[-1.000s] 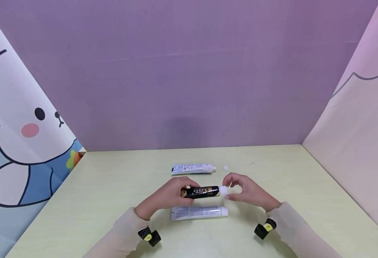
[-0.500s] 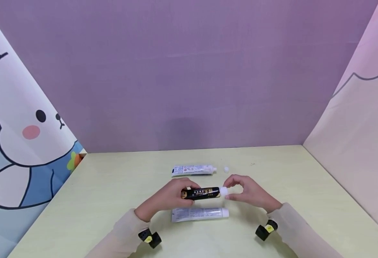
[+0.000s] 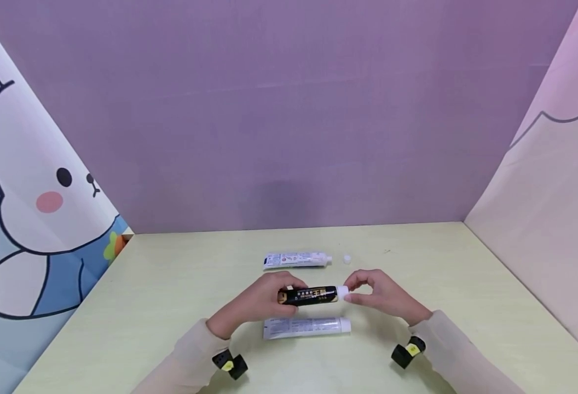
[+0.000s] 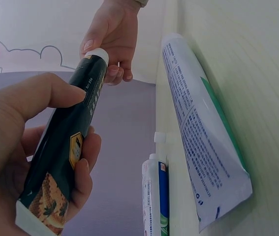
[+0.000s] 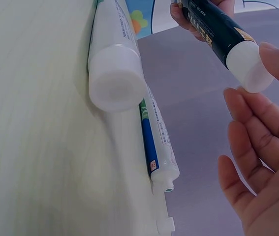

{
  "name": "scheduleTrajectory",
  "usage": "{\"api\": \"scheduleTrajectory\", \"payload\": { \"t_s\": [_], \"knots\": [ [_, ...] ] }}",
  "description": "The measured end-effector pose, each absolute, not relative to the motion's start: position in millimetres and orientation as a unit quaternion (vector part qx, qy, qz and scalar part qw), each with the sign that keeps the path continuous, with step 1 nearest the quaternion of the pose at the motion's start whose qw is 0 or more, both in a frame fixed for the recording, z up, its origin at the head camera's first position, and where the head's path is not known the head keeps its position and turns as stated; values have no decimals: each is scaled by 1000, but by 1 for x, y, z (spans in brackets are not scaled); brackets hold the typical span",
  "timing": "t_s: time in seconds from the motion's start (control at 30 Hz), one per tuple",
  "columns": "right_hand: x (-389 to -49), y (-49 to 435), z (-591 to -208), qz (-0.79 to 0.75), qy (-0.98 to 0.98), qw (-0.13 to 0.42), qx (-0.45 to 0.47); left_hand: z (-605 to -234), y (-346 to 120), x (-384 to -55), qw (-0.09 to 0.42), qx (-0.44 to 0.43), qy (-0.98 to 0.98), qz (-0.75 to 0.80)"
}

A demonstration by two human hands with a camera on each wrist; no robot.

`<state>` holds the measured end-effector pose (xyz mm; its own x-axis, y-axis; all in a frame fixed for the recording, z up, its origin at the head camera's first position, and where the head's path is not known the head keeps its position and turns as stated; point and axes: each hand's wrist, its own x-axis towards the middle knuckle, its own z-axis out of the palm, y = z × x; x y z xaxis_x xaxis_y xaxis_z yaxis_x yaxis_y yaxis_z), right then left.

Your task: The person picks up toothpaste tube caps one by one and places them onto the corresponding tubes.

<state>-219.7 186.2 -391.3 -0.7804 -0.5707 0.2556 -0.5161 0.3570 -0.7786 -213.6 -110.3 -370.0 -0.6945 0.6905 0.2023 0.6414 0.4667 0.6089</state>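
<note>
1. While the left hand [image 3: 269, 298] grasped the black tube [image 3: 313, 295] above the table [image 3: 146, 295], its long axis ran sideways, with the white cap [image 3: 342, 293] toward the right hand [image 3: 385, 295].
2. Right thumb and forefinger pinched this cap; how firmly, I could not tell.
3. The tube looked smooth, glossy, rounded near the cap, flat at the tail.

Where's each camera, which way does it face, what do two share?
Head: on the head, facing forward and down at the table; both sleeves, left grip and right grip show.
Left wrist: on that wrist, looking along the black tube; left grip near, right grip beyond.
Right wrist: on that wrist, looking at the white cap; right grip near, part of left grip beyond.
Shared: both wrist views catch the uncapped tube.
</note>
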Motion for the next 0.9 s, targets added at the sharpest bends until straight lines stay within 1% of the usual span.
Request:
{"api": "scheduleTrajectory", "payload": {
  "t_s": [0.13, 0.57, 0.9],
  "knots": [
    [-219, 186, -390, -457, 822, 23, -338, -369, -110, -213, 35, 390, 855, 340],
    [-222, 187, -393, -460, 816, 33, -349, -367, -109, -210, 43, 388, 853, 348],
    [-222, 188, -393, -483, 798, 68, -355, -366, -108, -209, 49, 392, 849, 350]
  ]
}}
